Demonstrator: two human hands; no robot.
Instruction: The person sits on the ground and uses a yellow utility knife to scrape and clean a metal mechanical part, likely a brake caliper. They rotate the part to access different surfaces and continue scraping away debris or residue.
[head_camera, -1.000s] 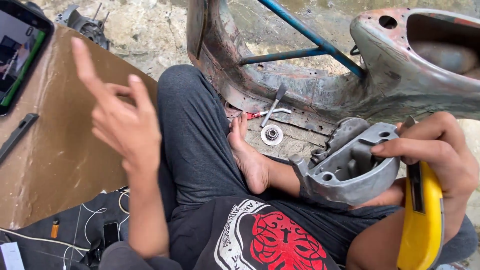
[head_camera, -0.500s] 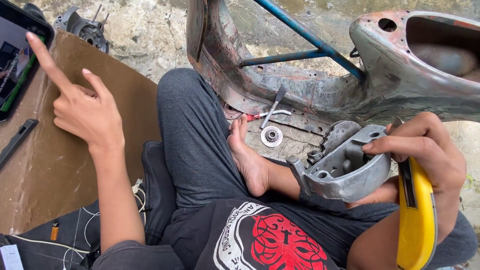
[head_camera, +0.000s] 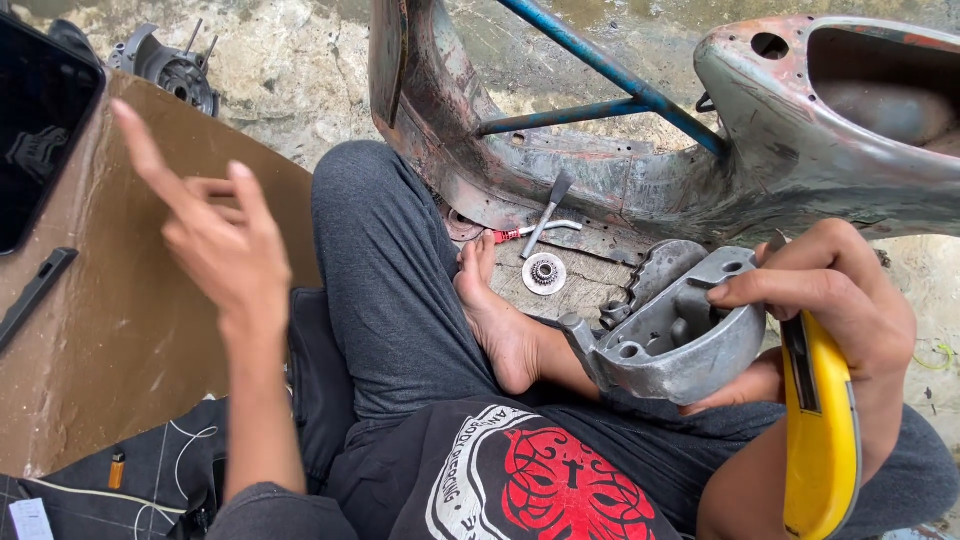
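While the right hand (head_camera: 830, 300) clamps a grey cast housing (head_camera: 670, 330) and a yellow utility knife (head_camera: 818, 430) over the lap at near right, the left hand (head_camera: 215, 245) hangs open, empty, near a brown board (head_camera: 120, 330); a steady grip with the blade turned away suits this hold.

- Left hand (head_camera: 225, 255): raised, empty, index finger extended up-left, other fingers loosely curled.
- Right hand (head_camera: 830, 300): closed in a grip, forearm bent across lap.
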